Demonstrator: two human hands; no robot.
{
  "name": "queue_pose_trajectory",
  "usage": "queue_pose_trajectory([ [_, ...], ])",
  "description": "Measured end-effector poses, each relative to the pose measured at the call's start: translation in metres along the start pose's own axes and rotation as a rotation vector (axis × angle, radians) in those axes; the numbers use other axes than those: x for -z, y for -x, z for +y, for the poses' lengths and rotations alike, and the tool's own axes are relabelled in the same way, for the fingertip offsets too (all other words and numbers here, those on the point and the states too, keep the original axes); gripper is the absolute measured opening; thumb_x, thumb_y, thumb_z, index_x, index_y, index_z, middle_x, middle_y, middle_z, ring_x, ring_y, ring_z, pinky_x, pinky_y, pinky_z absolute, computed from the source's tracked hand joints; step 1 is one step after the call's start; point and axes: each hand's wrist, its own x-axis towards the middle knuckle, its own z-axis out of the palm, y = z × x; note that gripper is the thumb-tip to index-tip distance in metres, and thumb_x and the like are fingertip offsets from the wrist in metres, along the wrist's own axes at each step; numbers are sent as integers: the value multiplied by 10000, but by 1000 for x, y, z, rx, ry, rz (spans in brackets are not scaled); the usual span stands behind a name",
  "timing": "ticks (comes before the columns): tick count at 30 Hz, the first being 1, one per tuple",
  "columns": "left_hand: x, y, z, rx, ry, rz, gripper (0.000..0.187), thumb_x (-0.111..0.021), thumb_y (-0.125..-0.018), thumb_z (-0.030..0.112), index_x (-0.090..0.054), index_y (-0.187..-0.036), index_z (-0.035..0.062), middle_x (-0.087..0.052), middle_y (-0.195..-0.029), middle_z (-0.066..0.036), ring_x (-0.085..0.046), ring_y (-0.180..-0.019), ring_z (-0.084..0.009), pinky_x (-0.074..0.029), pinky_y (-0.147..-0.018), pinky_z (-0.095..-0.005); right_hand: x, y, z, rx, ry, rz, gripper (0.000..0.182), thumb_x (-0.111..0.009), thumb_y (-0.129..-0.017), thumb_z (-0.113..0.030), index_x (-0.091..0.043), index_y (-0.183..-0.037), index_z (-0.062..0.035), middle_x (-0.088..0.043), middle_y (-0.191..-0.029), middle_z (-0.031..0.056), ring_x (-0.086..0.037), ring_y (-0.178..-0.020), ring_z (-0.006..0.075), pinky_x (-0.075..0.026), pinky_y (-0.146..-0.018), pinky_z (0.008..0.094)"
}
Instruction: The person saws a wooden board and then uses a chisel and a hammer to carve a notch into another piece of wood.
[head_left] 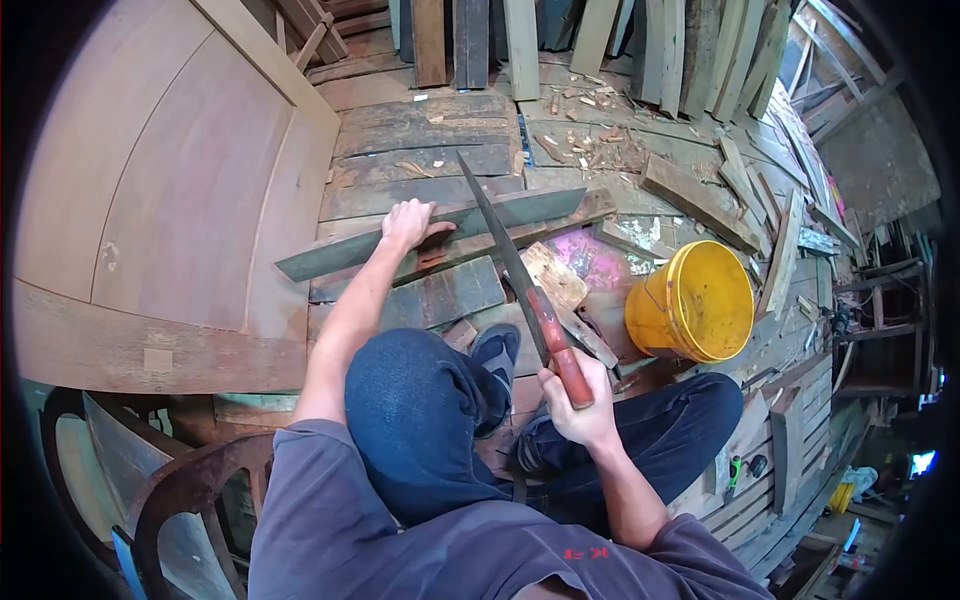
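Note:
My left hand (408, 225) is closed on the upper edge of a long grey board (525, 208), thumb stretched along its near face. The board is tilted on edge, over timber pieces on the floor. In my right hand (583, 410) is a machete (492, 220) with a long dark blade and a reddish wooden handle. My fingers wrap round the handle, and the blade points forward, crossing in front of the board in this view. Beneath the blade sits a pale, rough-cut wood block (556, 275). My knees are bent close behind the work.
A yellow bucket (650, 312) stands to the right. On the left is a large wooden panel (190, 190), with a wooden chair (195, 490) below it. Wood chips (590, 140) and a loose beam (700, 200) lie ahead, before upright planks (520, 50) at the back.

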Motion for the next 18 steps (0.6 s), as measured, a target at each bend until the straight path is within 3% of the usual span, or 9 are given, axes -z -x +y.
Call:
queue_pose_trajectory([
  [2,3,2,2,22,-10,-30,696,-631,-767,748,-719,-1033,111,-717,-943,-196,-695,-933,-380,-562,-803,-481,0,-1,2,-47,-51,1,155,-642,-867,-71,-534,-768,-20,-514,-565,64,-557,-491,155,-438,-509,317],
  [3,-5,4,-1,-51,-31,44,673,-624,-789,730,-716,-1034,109,-716,-900,-186,-700,-894,-385,-565,-778,-485,0,-5,17,72,61,6,159,-611,-878,-55,-518,-754,-19,-478,-616,-2,-456,-565,80,-388,-532,278],
  [6,-11,16,6,-88,-69,40,611,-607,-837,684,-683,-995,99,-710,-863,-180,-701,-845,-390,-566,-745,-492,-12,-35,40,175,155,67,164,-643,-851,-96,-531,-779,-2,-507,-618,115,-524,-555,231,-442,-569,365],
  [8,-10,21,4,-106,-70,77,615,-610,-835,682,-670,-984,89,-709,-869,-190,-702,-846,-388,-569,-743,-487,-22,-53,70,43,25,53,151,-643,-840,-98,-551,-800,15,-503,-632,148,-503,-566,256,-445,-584,378],
  [10,-2,14,5,-93,-63,61,625,-615,-828,688,-675,-996,89,-708,-883,-195,-701,-859,-390,-569,-754,-487,-29,-54,68,182,118,108,155,-645,-844,-101,-552,-796,14,-504,-632,147,-512,-562,266,-445,-577,376],
  [11,1,11,5,-52,-60,21,641,-622,-813,700,-688,-995,90,-705,-910,-203,-696,-886,-395,-563,-782,-491,-27,-46,65,153,108,86,140,-646,-842,-92,-553,-813,9,-514,-634,147,-536,-558,290,-449,-572,378],
  [18,-4,5,1,-39,-17,16,638,-637,-801,698,-704,-1020,103,-707,-897,-190,-693,-893,-390,-557,-789,-483,-21,-3,22,79,134,7,121,-647,-838,-70,-557,-834,10,-541,-644,142,-550,-547,232,-455,-566,355],
])
